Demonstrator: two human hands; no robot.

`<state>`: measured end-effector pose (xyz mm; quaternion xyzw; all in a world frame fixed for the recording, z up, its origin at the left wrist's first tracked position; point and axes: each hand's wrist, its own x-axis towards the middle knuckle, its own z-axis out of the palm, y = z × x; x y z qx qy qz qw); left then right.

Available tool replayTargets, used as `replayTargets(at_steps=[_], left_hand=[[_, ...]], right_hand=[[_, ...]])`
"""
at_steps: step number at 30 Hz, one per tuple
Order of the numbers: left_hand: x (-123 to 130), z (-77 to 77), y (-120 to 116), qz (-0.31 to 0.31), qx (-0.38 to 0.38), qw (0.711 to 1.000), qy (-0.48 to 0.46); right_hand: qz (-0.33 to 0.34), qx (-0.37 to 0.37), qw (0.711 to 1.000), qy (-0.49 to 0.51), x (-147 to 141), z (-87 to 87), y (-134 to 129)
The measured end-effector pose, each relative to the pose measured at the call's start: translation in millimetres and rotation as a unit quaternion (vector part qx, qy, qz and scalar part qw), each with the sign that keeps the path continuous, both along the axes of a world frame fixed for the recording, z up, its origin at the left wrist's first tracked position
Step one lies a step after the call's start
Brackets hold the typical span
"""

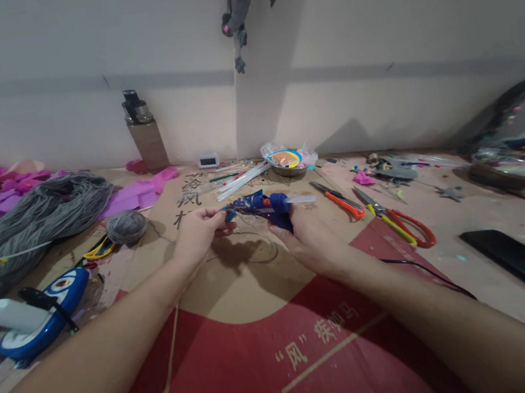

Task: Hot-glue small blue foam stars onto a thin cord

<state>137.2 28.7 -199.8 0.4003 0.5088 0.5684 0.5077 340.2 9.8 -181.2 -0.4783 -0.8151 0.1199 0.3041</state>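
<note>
My right hand (306, 232) is wrapped round the grip of a blue hot glue gun (266, 204), and a clear glue stick (304, 200) sticks out of its back end. The nozzle points left, close to the fingers of my left hand (202, 229). Those fingers are pinched on a small teal-blue piece (230, 214), too small to make out exactly. From there a thin grey strand of yarn (270, 256) loops down over the cardboard (236, 295). Both hands are raised a little above it and cast shadows on it.
A grey yarn ball (126, 227) and a large yarn hank (49, 216) lie left, near a yellow cutter (100, 247). Spare glue sticks (244, 181) and a bowl (289, 160) stand behind. Right are an orange knife (344, 203), scissors (410, 226), a black phone-like slab (522, 263) and a cable (429, 268).
</note>
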Motion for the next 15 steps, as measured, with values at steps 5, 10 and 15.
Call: replayTargets(at_steps=[5,10,15], left_hand=[[-0.3,-0.8,1.1,0.002,-0.002,1.000,0.006],[0.6,-0.4,1.0,0.004,-0.008,1.000,-0.001],[-1.5,-0.8,1.4,0.006,-0.014,1.000,-0.022]], right_hand=[[0.000,-0.005,1.000,0.003,-0.6,-0.1,-0.7],[0.002,-0.013,1.000,0.013,-1.1,-0.3,-1.2],[-0.009,-0.009,0.999,0.049,3.7,1.1,2.6]])
